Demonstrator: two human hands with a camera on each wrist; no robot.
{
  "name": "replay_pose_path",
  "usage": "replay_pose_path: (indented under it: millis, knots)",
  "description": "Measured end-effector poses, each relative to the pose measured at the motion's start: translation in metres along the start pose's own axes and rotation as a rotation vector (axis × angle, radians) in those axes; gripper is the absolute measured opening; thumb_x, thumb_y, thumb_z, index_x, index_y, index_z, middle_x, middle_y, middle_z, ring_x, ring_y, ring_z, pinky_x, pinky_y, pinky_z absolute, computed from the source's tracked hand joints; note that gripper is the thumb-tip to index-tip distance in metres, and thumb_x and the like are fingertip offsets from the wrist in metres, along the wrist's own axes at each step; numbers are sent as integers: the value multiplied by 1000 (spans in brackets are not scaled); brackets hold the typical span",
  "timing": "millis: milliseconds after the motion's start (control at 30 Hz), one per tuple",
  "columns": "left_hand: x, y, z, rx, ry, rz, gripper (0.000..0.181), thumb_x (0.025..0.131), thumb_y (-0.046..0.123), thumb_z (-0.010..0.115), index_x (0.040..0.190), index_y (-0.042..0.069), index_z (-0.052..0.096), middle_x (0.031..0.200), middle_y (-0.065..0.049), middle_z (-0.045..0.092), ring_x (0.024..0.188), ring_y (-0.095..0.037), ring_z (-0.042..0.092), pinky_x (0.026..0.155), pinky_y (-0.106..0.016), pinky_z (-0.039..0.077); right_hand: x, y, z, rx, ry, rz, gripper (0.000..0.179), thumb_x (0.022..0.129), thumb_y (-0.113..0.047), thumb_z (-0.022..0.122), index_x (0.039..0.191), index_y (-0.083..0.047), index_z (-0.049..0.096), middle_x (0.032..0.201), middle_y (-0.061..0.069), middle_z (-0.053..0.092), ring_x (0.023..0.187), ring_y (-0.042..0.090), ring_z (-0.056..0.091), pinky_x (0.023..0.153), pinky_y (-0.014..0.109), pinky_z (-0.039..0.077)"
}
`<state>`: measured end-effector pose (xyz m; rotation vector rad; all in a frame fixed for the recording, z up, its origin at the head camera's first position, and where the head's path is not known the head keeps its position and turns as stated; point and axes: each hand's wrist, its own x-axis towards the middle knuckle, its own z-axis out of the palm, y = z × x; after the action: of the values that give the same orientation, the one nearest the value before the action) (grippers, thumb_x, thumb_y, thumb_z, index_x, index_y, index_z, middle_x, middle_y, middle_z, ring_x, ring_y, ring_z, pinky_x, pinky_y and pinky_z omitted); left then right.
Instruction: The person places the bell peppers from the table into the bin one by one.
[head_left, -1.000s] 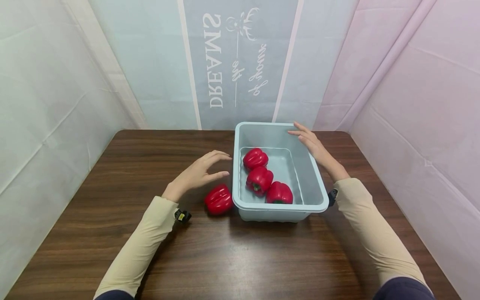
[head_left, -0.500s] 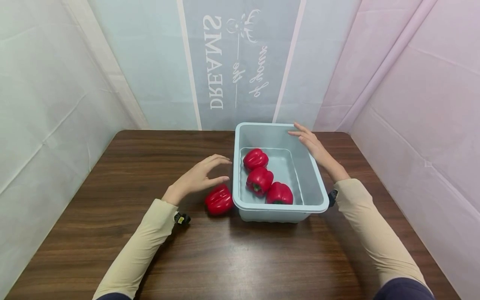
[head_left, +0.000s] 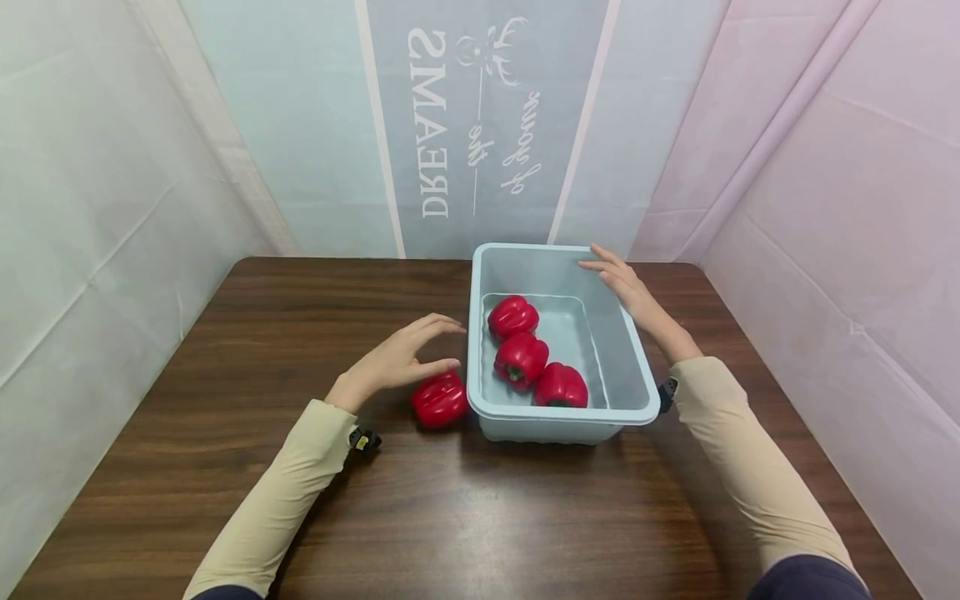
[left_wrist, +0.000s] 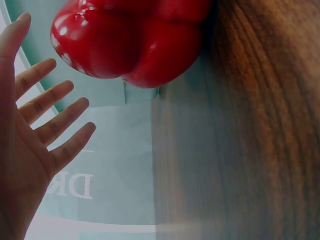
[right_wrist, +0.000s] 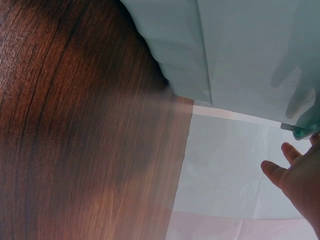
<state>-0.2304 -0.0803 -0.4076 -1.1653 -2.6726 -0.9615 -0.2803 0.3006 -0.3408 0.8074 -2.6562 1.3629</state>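
Note:
On the table lies a red bell pepper (head_left: 439, 400), close by the left side of a pale blue plastic bin (head_left: 566, 414). My left hand (head_left: 397, 354) hovers just above and behind this pepper, fingers spread and thumb apart. In the left wrist view the hand (left_wrist: 30, 125) has nothing in its palm, and the pepper (left_wrist: 130, 40) is beside it. Inside the bin rest a rear pepper (head_left: 513, 317), a middle pepper (head_left: 521, 360) and a front pepper (head_left: 561, 386). My right hand (head_left: 626, 287) rests over the bin's far right rim, fingers fairly straight, some reaching inside.
A dark wood-grain table (head_left: 480, 517) carries everything. Behind it hangs a pale blue cloth (head_left: 322, 125) with printed lettering, and white cloth walls (head_left: 82, 250) close off both sides. The bin's back end stands near the table's far edge.
My left hand has sunk slightly toward the near side, its thumb now overlapping the top of the loose pepper in the head view. The right hand, bin and peppers have stayed put.

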Motion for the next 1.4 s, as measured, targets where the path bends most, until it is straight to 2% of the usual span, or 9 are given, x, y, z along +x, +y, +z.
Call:
replay_pose_path:
  millis: [267, 467, 700, 800, 933, 1167, 1400]
  knots:
    - [-4, 0, 4, 8, -5, 13, 55, 83, 50, 62, 129, 20, 51, 128, 8, 48, 120, -9, 45, 100, -37, 41, -3, 4, 1, 15, 3, 9, 38, 96, -5, 34, 129, 11, 45, 150, 24, 16, 139, 41, 7, 105, 67, 8]
    - [-6, 1, 6, 23, -6, 31, 59, 84, 57, 56, 128, 18, 52, 128, 7, 49, 121, -10, 45, 101, -36, 40, -1, 33, 2, 10, 14, 7, 39, 98, -12, 34, 133, 2, 46, 153, 13, 16, 142, 31, 6, 106, 64, 4]
    - [-12, 2, 9, 25, -9, 28, 59, 84, 58, 55, 129, 19, 51, 129, 8, 48, 121, -9, 44, 101, -36, 39, -5, 22, 3, 3, 12, -2, 38, 97, -7, 34, 131, 6, 45, 152, 18, 16, 141, 36, 5, 106, 65, 4]
    - [-13, 1, 12, 32, -11, 29, 60, 84, 58, 54, 129, 20, 51, 129, 9, 47, 122, -9, 44, 101, -36, 40, -3, 39, 4, -5, 17, -12, 39, 99, -12, 34, 133, 1, 47, 153, 14, 17, 142, 30, 5, 107, 63, 4]
    - [-16, 0, 15, 34, -22, 22, 60, 84, 58, 54, 130, 19, 50, 130, 9, 46, 122, -9, 44, 101, -37, 40, -3, 45, 5, -5, 28, -26, 40, 99, -17, 34, 133, -2, 48, 153, 13, 17, 142, 27, 6, 107, 63, 5]
    - [-20, 2, 18, 34, -31, -5, 59, 84, 59, 54, 130, 23, 49, 131, 9, 46, 123, -8, 43, 102, -36, 39, -6, 42, 6, -6, 34, -14, 39, 99, -15, 35, 132, -2, 48, 153, 11, 17, 142, 27, 7, 107, 63, 6]
    - [-24, 3, 23, 22, -28, -14, 57, 83, 58, 57, 130, 26, 49, 130, 12, 46, 121, -6, 43, 100, -36, 41, -15, 13, 7, 18, 17, -19, 39, 96, -6, 34, 130, 10, 44, 151, 21, 15, 140, 38, 5, 105, 66, 5]
